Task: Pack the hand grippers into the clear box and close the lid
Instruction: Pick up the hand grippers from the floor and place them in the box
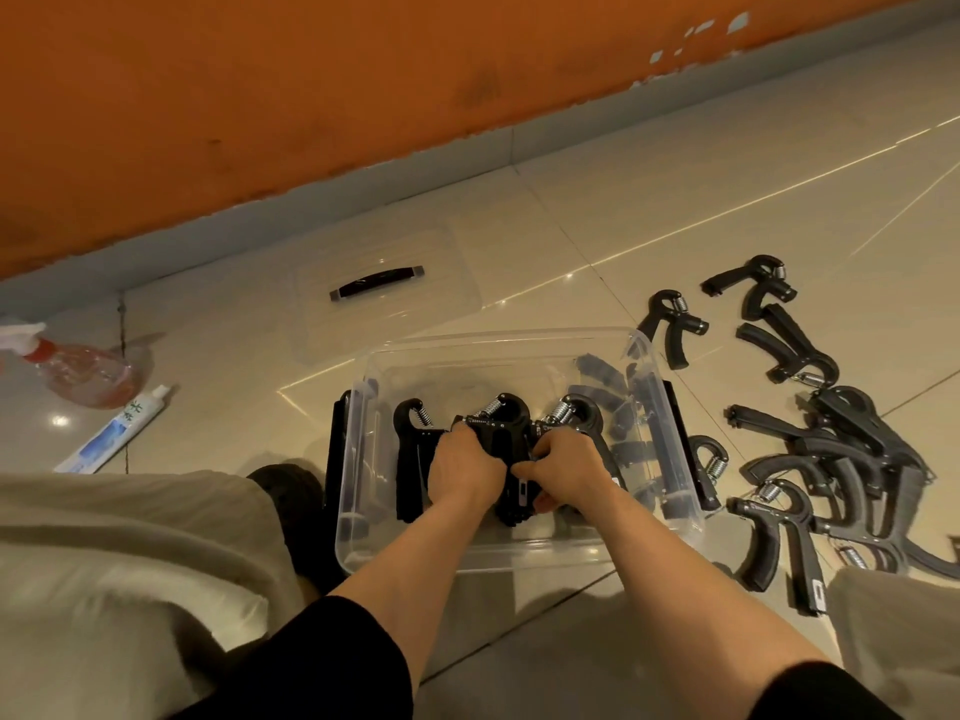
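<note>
Hand grippers [501, 426] are sitting in a black cluster inside the clear box [519, 556], which is standing open on the tiled floor [649, 200] in the lower middle of the frame. Both hands are reaching down into the box. The left hand [464, 472] is curling its fingers over the grippers at the middle of the cluster, its grip closing round one of them. The right hand [569, 472] is lying just beside it, thumb and fingers pinching the same bunch of black handles, so its grip is also holding a gripper. Which exact gripper each hand is holding is hard to tell, since the handles are overlapping.

More grippers [831, 459] are lying loose in a heap on the floor at the right of the frame, just beside the box. The clear lid [384, 288], with its dark handle facing up, is lying flat on the floor above the box, apart from it. At the left edge, a spray bottle [78, 368] and a toothpaste tube [117, 431] are lying on the floor.
</note>
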Demonstrator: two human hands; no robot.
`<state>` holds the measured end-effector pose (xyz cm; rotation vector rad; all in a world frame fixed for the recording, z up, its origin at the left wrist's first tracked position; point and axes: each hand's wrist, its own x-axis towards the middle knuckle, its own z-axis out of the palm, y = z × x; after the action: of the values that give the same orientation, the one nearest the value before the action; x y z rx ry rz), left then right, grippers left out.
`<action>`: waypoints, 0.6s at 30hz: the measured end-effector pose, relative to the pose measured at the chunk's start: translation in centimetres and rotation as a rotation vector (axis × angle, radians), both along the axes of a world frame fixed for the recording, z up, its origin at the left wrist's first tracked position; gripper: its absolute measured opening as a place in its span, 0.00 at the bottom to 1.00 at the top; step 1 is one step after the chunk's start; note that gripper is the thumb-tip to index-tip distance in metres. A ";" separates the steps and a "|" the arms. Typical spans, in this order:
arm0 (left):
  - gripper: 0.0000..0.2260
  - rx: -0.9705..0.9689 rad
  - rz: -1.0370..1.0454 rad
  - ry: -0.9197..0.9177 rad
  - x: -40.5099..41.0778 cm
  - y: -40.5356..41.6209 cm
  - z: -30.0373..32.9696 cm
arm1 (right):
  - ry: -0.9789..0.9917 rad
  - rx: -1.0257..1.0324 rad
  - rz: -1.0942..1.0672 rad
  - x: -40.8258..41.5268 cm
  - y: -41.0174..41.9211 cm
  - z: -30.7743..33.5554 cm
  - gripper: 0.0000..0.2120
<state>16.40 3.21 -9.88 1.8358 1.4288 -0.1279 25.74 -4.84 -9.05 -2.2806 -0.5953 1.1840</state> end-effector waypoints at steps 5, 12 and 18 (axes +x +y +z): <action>0.11 0.143 -0.048 -0.308 2.9 -3.1 3.6 | -0.001 0.208 -0.075 1.8 -3.2 3.5 0.04; 0.06 0.109 -0.144 -0.789 8.3 -11.1 8.7 | -0.290 0.485 -0.284 4.7 -10.2 6.8 0.06; 0.09 0.119 -0.414 -0.826 12.8 -18.7 7.5 | -0.376 0.332 -0.570 8.5 -20.8 4.2 0.08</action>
<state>29.17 -15.54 -2.34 1.9181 0.4890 0.4708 34.28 -25.61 -4.81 -2.1724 -0.2128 0.3598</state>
